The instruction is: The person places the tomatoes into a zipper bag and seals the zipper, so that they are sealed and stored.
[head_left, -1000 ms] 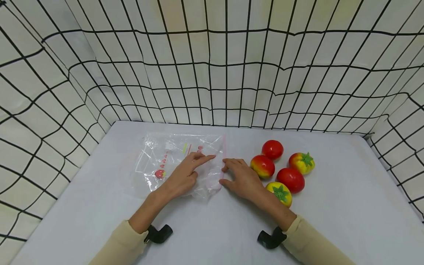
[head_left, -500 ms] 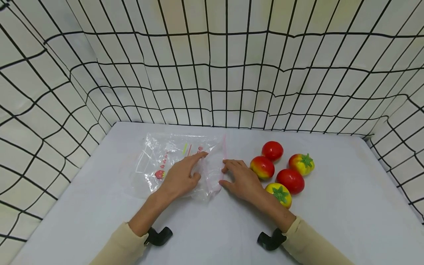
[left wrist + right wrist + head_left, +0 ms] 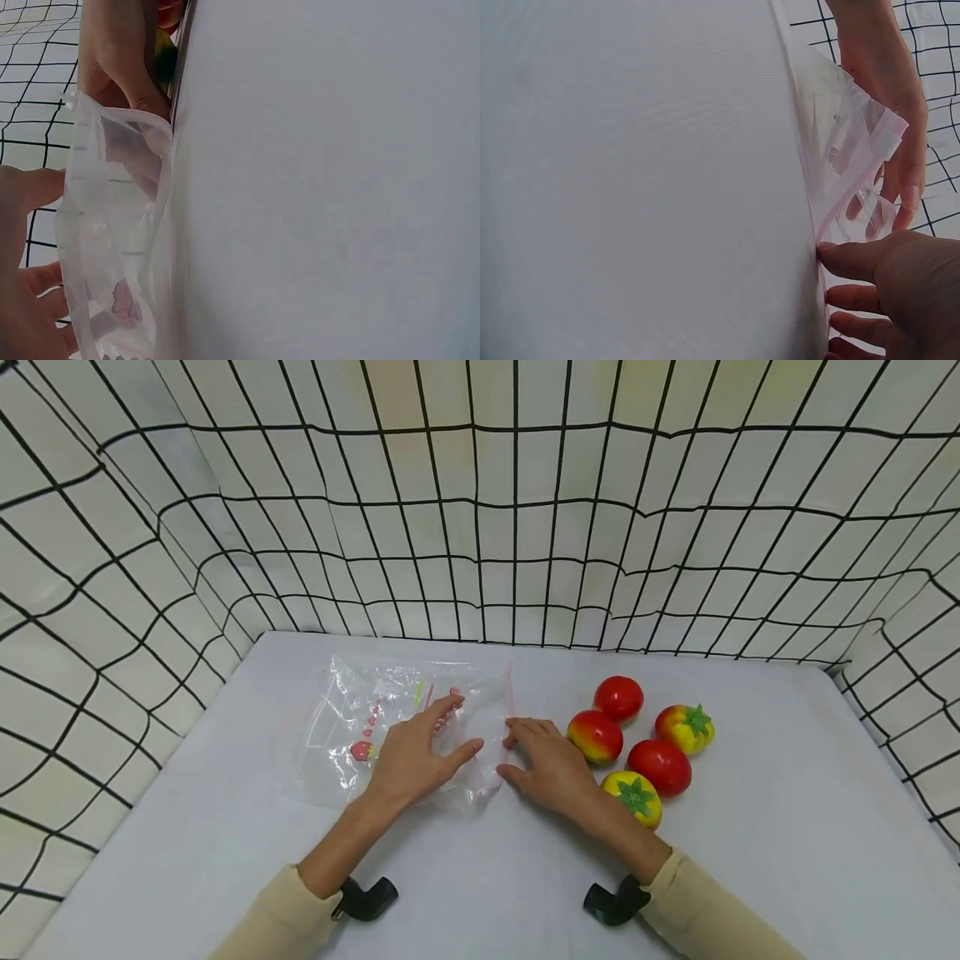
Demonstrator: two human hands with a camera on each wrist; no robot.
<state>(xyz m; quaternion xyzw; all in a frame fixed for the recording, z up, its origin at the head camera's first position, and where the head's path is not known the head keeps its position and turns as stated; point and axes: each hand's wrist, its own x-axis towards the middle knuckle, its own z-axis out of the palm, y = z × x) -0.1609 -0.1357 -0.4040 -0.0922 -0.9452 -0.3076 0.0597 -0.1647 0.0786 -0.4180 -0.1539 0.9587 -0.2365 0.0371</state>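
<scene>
On the table [image 3: 480, 877], a clear plastic bag [image 3: 397, 697] lies beneath my empty left hand [image 3: 412, 760], thumb spread wide from the fingers; my right hand [image 3: 551, 768], thumb parted, touches its pink edge [image 3: 511, 693] near five toy tomatoes [image 3: 659, 767].

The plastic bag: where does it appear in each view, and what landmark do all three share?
Head: the plastic bag lies left of centre on the white table.
Left wrist: left side, reaching the bottom edge.
Right wrist: right of centre, its pink strip showing.
Shared landmark: the right hand, at the bag's edge.
</scene>
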